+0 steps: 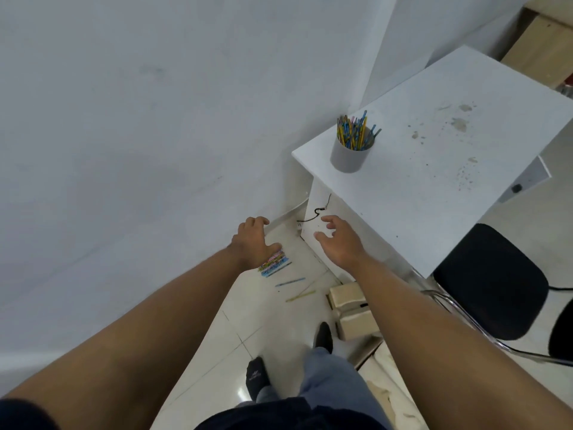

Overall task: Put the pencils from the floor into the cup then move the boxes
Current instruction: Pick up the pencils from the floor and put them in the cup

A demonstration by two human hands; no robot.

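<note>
Cup point(350, 156) with pencils point(355, 131) on table point(434, 169); boxes point(350, 308) on floor point(248, 321) below.

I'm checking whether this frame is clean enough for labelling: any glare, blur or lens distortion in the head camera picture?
Head view: light is soft and even, with only a small glare patch on the floor tile near the feet; the wide lens bends the desk edges and stretches the forearms; the pencils in the cup are sharp enough to tell apart, those under the left hand slightly soft.
</note>
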